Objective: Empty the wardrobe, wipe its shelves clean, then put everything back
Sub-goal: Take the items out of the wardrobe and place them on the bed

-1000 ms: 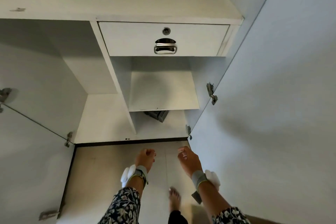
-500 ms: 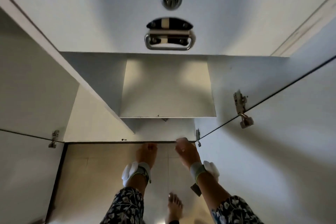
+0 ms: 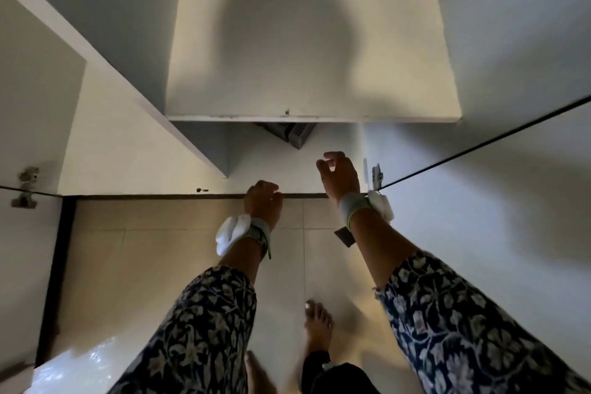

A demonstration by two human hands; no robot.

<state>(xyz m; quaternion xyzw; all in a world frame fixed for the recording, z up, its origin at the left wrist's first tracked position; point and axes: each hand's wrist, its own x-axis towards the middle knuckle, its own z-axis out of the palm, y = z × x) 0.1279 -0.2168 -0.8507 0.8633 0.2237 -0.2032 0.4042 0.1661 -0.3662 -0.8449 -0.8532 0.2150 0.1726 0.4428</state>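
I look down into the open white wardrobe. A bare white shelf (image 3: 313, 41) fills the top of the view, darkened by a round shadow. Under its front edge a dark grey object (image 3: 289, 134) lies on the wardrobe's bottom board (image 3: 262, 166), mostly hidden by the shelf. My left hand (image 3: 263, 201) hovers over the bottom board's front edge, fingers loosely curled, holding nothing. My right hand (image 3: 339, 174) reaches over the bottom board a little below the grey object, fingers loosely bent and empty. Both wrists wear bands.
A vertical divider (image 3: 128, 89) separates a left compartment (image 3: 112, 150). Open doors stand at the left (image 3: 28, 249) and right (image 3: 495, 201), with hinges (image 3: 376, 174) beside my right hand. The tiled floor (image 3: 160, 249) and my bare foot (image 3: 316, 326) lie below.
My head has dropped and moved closer, so the drawer with its handle left the view. Both hands moved forward, the right one now over the bottom board.
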